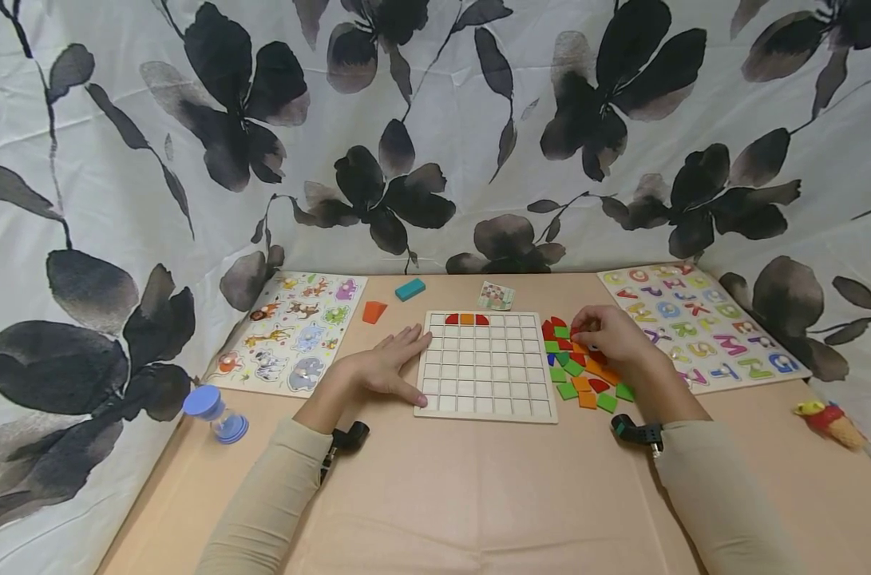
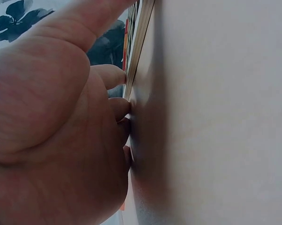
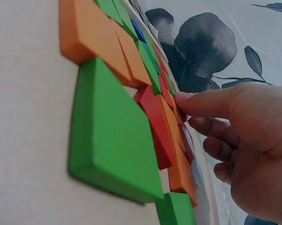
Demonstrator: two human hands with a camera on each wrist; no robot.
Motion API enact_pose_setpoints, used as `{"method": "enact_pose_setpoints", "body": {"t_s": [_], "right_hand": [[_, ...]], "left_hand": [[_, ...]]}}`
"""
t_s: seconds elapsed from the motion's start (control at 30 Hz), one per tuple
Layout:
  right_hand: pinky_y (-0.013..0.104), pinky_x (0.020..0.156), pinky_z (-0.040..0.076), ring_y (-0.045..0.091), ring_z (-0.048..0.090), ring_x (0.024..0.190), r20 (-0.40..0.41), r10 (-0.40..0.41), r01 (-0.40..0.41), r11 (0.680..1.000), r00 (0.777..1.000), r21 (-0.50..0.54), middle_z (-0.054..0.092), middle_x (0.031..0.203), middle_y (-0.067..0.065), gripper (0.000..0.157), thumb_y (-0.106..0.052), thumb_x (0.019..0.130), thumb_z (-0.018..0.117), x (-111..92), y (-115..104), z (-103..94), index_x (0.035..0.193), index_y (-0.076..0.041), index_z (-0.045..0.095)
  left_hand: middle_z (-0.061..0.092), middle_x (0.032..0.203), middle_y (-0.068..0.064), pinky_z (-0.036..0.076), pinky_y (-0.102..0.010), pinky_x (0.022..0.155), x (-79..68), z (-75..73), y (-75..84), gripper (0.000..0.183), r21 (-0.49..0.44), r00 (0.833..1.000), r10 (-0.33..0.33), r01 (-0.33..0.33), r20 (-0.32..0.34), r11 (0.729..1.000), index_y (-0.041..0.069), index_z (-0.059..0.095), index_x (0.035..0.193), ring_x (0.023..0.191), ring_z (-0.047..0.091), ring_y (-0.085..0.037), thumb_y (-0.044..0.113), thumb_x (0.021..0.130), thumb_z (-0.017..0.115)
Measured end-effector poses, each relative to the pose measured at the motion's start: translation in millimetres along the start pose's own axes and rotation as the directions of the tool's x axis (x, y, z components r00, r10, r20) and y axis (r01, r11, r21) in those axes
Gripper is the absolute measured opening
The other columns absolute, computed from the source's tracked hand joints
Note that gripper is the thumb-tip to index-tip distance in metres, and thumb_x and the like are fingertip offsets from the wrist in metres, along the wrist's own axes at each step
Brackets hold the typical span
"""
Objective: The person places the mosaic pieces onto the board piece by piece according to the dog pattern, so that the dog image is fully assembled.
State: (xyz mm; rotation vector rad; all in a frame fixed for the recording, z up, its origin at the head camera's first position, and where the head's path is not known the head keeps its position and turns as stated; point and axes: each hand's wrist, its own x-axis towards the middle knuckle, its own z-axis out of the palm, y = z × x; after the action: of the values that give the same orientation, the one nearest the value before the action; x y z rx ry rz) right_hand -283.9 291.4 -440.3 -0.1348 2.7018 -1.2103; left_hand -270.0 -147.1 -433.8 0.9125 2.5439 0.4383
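A pale wooden grid board (image 1: 485, 367) lies flat in front of me. Along its top row sit two red pieces with an orange piece (image 1: 467, 319) between them. My left hand (image 1: 378, 369) rests at the board's left edge, fingers spread and thumb on the lower left corner. In the left wrist view, the palm of the left hand (image 2: 47, 126) hides most of the board. Right of the board, my right hand (image 1: 611, 339) reaches into a spread of coloured pieces (image 1: 568, 390). Thumb and fingertips of the right hand (image 3: 244, 126) pinch a red piece, mostly hidden.
An animal picture sheet (image 1: 291, 335) lies left, a letter sheet (image 1: 701, 327) right. Behind the board are a blue block (image 1: 409, 289), an orange piece (image 1: 374, 311) and a small picture card (image 1: 496, 295). A blue sand timer (image 1: 217, 414) stands left; a small toy figure (image 1: 830, 423) lies far right.
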Motion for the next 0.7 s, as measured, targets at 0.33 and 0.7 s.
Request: {"method": "enact_pose_setpoints", "body": {"t_s": [0.33,0.7], "right_hand": [[0.037,0.075,0.052,0.028,0.055,0.091,-0.09,-0.211,0.215,0.976,0.973,0.037,0.061,0.103,0.009,0.018,-0.021,0.097,0.059,2,-37,-3.4,0.111,-0.01,0.059],[0.03,0.073,0.051,0.021,0.059,0.082,0.072,-0.494,0.49,0.87,0.867,0.061,0.067,0.094,0.004,0.013,-0.005,0.089,0.067,57,-124,72.1,0.102,-0.006,0.068]], "left_hand": [[-0.004,0.161,-0.012,0.003,-0.048,0.118,-3.0,-4.2,-0.9,0.12,-0.03,1.0,0.02,-0.02,0.01,0.999,0.014,0.009,0.156,0.148,-0.005,-0.028,0.066,0.069,0.073],[-0.005,0.162,-0.009,0.003,-0.045,0.119,-0.2,-5.0,-2.6,0.121,-0.051,1.0,-0.011,0.012,0.022,0.999,0.015,0.007,0.156,0.148,-0.005,-0.026,0.065,0.068,0.075]]}}
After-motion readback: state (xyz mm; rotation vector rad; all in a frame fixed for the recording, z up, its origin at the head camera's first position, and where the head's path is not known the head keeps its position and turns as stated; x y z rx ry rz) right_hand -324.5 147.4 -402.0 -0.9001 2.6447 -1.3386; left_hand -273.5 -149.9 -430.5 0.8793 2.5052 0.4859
